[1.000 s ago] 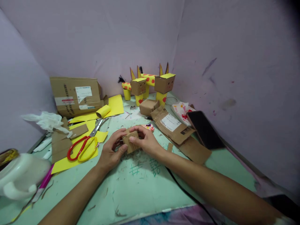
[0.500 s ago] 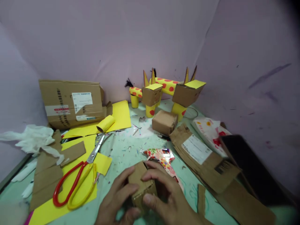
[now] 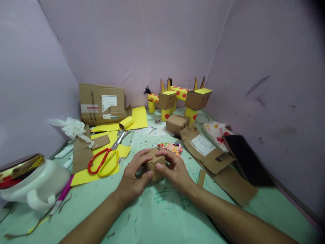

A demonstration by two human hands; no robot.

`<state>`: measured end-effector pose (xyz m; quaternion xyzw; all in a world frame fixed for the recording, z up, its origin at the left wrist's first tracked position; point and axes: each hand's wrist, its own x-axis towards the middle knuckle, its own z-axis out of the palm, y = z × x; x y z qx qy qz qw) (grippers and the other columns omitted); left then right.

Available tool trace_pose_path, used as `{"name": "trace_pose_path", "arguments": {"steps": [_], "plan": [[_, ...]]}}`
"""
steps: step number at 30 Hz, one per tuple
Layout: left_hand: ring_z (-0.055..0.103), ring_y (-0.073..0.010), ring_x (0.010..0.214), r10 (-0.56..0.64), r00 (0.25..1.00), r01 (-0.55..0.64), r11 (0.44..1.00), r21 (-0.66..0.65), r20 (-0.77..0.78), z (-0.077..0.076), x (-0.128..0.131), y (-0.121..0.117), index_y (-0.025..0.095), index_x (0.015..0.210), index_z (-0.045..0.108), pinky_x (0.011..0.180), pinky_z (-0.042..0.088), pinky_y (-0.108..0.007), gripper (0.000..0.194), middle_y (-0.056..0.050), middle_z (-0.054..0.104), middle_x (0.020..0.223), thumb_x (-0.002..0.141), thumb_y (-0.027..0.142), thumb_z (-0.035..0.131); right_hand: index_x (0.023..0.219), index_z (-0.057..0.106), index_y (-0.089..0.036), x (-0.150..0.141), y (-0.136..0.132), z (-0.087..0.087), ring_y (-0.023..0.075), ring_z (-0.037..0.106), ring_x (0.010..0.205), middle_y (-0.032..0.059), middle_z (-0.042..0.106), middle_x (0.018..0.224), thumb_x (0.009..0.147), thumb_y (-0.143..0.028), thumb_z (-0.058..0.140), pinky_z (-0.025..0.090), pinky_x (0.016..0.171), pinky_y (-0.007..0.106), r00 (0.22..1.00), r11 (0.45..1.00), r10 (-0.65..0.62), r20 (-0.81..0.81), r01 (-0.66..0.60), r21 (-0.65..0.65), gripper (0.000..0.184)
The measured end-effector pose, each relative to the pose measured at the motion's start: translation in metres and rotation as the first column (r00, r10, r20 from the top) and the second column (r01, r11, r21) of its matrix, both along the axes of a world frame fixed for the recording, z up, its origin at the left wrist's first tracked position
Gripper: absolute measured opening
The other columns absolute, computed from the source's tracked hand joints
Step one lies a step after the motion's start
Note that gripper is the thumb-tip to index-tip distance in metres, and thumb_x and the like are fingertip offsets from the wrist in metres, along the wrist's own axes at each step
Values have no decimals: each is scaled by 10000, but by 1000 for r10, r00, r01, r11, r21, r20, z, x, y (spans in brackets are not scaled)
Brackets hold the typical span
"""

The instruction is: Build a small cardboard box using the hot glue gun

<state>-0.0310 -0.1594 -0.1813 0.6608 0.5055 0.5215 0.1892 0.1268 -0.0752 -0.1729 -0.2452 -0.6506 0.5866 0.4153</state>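
Observation:
Between my two hands is a small brown cardboard box, just above or on the green tabletop; I cannot tell which. My left hand grips its left side, fingers over the top edge and thumb at the near lower edge. On the other side my right hand has fingers over the top and its thumb pressed on the near face. A glue gun with a flowered pattern lies right behind the box, partly hidden by my right hand. Scissors with red and yellow handles rest on yellow paper to the left.
Two spotted cardboard animals stand at the back, near another small box. A large carton leans back left. At left stands a white mug. Flattened cardboard and a dark phone-like slab lie right.
The view has drawn back and shifted, so the forearms and the white mug now show. Both hands still hold the small box, with its near face turned more toward me.

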Motion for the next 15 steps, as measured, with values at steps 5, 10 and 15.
{"name": "trace_pose_path", "arguments": {"steps": [5,10,15], "plan": [[479,-313,1271,-17,1000,17,1000,-10,6,3,-1,5,287,1203,531,1022,408,-515,334,-127,458,1371,875,254,585,940,640,-223,-1,3,-1,284,596,1073,91,630,1092,698,-303,703,439,956,451,1000,1000,-1,-3,1,-1,262],[481,-310,1271,-39,999,39,999,-18,9,2,-3,3,305,1178,525,1017,411,-515,298,-110,446,1377,887,252,560,922,665,-225,0,3,-3,318,523,1204,114,608,1200,682,-295,726,362,1031,494,1000,1000,-24,-3,24,3,257],[471,-312,1286,-41,999,42,998,-54,17,4,-5,1,317,1184,512,1022,412,-503,302,-103,438,1398,891,256,551,909,680,-232,0,2,0,335,489,1254,129,603,1248,688,-314,740,303,1070,531,999,999,-34,22,34,3,244]]}}
